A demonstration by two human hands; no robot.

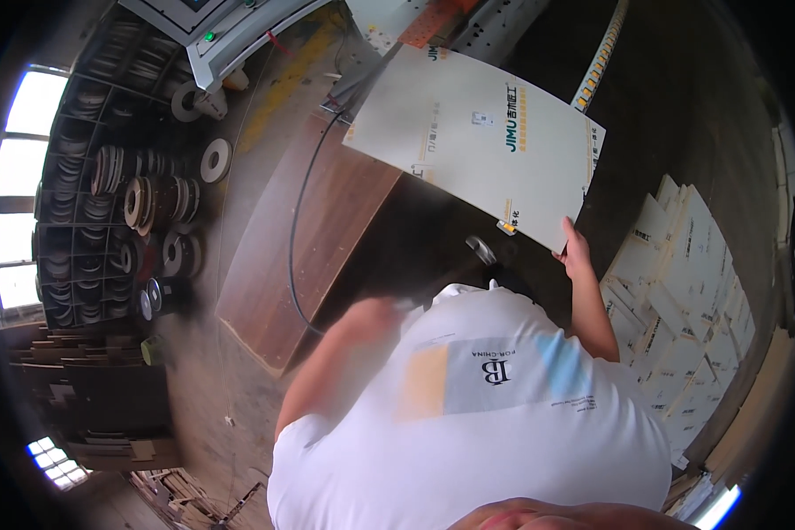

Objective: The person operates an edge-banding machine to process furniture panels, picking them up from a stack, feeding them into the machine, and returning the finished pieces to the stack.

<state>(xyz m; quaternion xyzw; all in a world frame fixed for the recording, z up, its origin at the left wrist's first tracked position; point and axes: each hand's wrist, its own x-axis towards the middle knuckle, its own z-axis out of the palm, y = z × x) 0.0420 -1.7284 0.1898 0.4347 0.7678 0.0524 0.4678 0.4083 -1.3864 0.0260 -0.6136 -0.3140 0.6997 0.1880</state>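
Note:
A large white panel [468, 115] with printed film on its face stretches ahead of me, its far edge by the machine. My right hand [576, 253] grips its near right corner, thumb on top and fingers curled under the edge. Blurred by motion, my left hand [387, 311] is close to my shirt, and its fingers cannot be made out. That hand is apart from the panel. Left of the panel, and partly under its corner, is a brown wood-grain board [314, 212]. A dark cable [291, 238] loops across this board.
The machine's grey housing [238, 49] and an orange part [428, 22] are at the far side. A cable chain [602, 57] rises behind the panel. Stacked white panels [680, 309] lie at right. Racks of edge-banding rolls [88, 177] line the left, with loose rolls [215, 161] nearby.

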